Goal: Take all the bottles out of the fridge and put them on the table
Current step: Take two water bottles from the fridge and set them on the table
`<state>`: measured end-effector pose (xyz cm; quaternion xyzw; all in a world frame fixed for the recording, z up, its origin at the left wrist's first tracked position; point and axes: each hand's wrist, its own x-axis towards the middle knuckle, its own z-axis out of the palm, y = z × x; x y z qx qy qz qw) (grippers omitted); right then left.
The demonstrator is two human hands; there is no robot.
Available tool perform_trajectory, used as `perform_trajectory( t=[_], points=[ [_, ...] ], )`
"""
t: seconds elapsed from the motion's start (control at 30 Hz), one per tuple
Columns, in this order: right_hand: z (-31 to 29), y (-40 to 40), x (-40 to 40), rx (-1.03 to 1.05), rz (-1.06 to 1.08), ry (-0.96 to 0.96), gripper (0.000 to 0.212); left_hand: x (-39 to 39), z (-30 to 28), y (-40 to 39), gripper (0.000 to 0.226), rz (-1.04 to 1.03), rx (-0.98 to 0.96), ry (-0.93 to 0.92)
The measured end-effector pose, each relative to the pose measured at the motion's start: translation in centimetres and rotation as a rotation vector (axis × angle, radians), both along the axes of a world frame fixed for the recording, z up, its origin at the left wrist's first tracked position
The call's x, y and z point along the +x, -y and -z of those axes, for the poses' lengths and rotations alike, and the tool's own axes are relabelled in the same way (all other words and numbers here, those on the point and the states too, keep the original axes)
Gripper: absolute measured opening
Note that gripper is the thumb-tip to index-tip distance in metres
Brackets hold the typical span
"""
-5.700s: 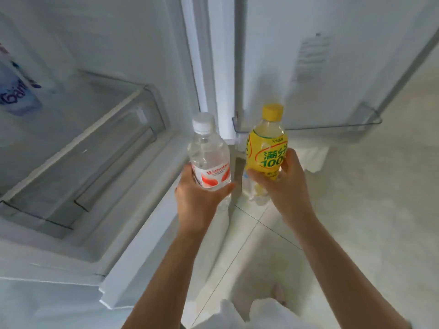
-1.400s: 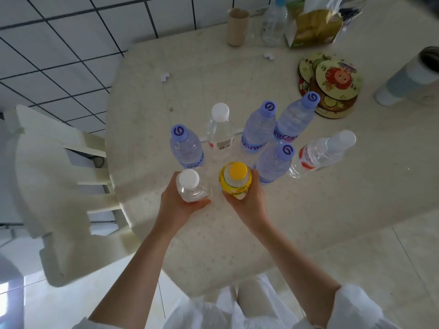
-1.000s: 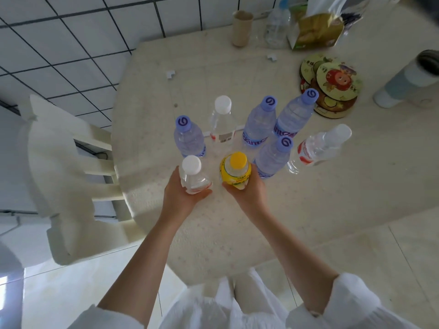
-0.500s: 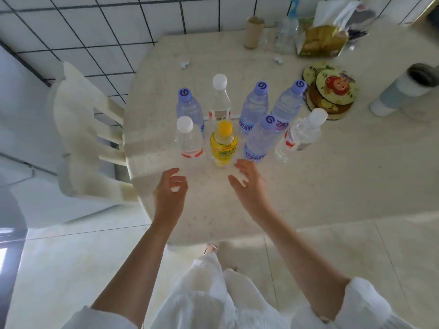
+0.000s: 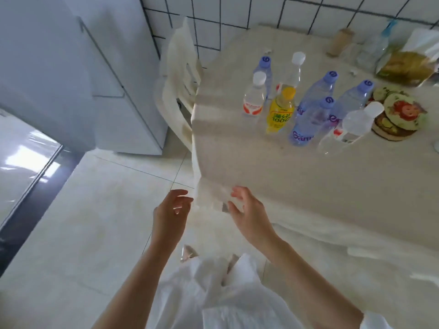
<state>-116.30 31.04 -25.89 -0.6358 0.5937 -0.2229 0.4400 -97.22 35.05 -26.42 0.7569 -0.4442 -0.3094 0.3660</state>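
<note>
Several bottles stand grouped on the beige table (image 5: 285,167). A yellow juice bottle (image 5: 280,110) stands beside a clear water bottle with a red label and white cap (image 5: 254,96). Blue-capped water bottles (image 5: 308,119) and another white-capped clear bottle (image 5: 349,127) stand to their right. My left hand (image 5: 171,214) and my right hand (image 5: 247,210) are both open and hold nothing, near the table's front corner, well short of the bottles. The white fridge (image 5: 71,74) stands at the left.
A white chair (image 5: 178,74) stands between the fridge and the table. At the table's far right lie round coasters (image 5: 401,112), a snack bag (image 5: 403,65), a cardboard tube (image 5: 339,41) and a spray bottle (image 5: 375,46). Pale tiled floor (image 5: 95,222) lies below my hands.
Both hands set the clear bottle and the yellow bottle on the table, let go and pulled back to the table's corner. My view has turned left toward the fridge.
</note>
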Motion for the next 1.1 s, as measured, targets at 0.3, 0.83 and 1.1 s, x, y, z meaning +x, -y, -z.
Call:
perform_trajectory(
  t=[0.3, 0.83, 1.1],
  points=[
    [-0.3, -7.7, 12.6, 0.053, -0.386, -0.035, 0.034, 10.9, -0.9, -12.1, 0.019, -0.241, -0.01, -0.01],
    [-0.5, -18.5, 40.0, 0.101, -0.713, -0.082, 0.039, 36.4, -1.7, -30.6, 0.016, -0.65, 0.067, 0.009],
    [-0.7, -14.9, 49.0, 0.047, -0.723, -0.094, 0.04, 44.5, -1.7, -26.2, 0.019, -0.577, 0.09, 0.031]
  ],
)
